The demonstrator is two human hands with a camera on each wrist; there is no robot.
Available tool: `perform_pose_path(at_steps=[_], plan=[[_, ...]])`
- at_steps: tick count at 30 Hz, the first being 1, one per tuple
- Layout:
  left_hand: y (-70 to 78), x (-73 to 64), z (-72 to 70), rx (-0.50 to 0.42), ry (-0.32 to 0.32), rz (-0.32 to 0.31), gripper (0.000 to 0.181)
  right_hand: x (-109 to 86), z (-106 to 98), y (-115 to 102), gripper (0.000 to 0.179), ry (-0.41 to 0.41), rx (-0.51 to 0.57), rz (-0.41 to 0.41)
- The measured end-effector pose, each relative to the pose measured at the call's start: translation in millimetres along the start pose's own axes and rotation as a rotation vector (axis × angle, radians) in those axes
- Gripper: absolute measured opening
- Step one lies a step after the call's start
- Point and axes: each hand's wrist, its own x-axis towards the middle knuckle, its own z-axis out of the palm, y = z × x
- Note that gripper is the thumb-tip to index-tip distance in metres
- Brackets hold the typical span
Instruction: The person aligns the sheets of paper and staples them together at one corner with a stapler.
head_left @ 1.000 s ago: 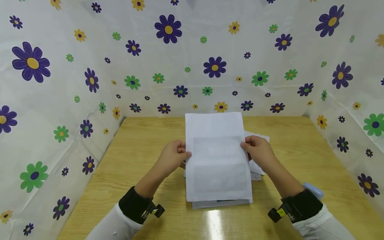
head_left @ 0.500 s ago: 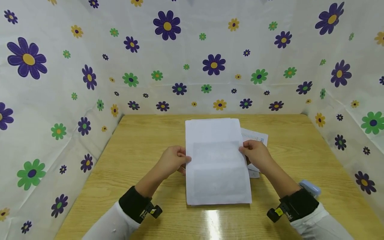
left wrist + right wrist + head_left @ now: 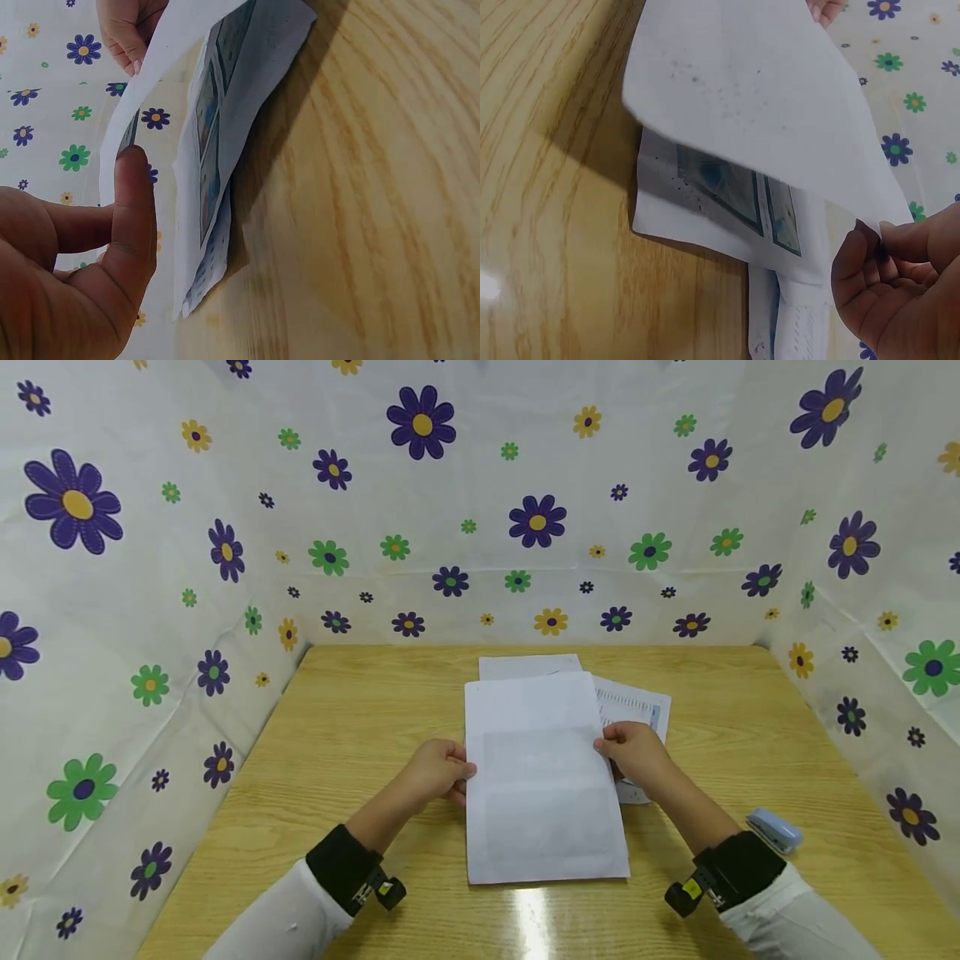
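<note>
Both hands hold up a white sheet of paper [image 3: 543, 785], its blank side toward the head camera and faint print showing through. My left hand [image 3: 433, 772] pinches its left edge between thumb and fingers. On the opposite edge, my right hand [image 3: 637, 753] grips it the same way. Under the raised sheet lie more papers; one printed sheet [image 3: 727, 187] with dark-framed pictures shows in the right wrist view. Another printed sheet [image 3: 637, 703] sticks out at an angle to the right, and a further sheet [image 3: 525, 666] peeks out behind the held one.
A light blue stapler [image 3: 776, 831] lies on the wooden table [image 3: 360, 710], close to the right wrist. Flower-printed cloth [image 3: 480, 485] hangs around the table at the back and both sides.
Both hands have brought the held sheet lower and nearer the body. The sheets behind it now show at the top, and more of the angled printed sheet is visible.
</note>
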Motion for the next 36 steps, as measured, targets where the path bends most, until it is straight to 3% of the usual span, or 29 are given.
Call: perform_pose_path(at_steps=[7, 19, 36], plan=[[-5.2, 0.2, 5.0, -0.01, 0.036, -0.022, 0.012, 2.9, 5, 5, 0.025, 0.029, -0.051, 0.015], [-8.5, 2.3, 10.0, 0.077, 0.035, -0.04, 0.012, 7.6, 13, 15, 0.024, 0.063, -0.189, -0.007], [-5.6, 6.1, 15.3, 0.2, 0.024, -0.059, 0.012, 6.3, 12, 20, 0.033, 0.081, -0.209, -0.056]])
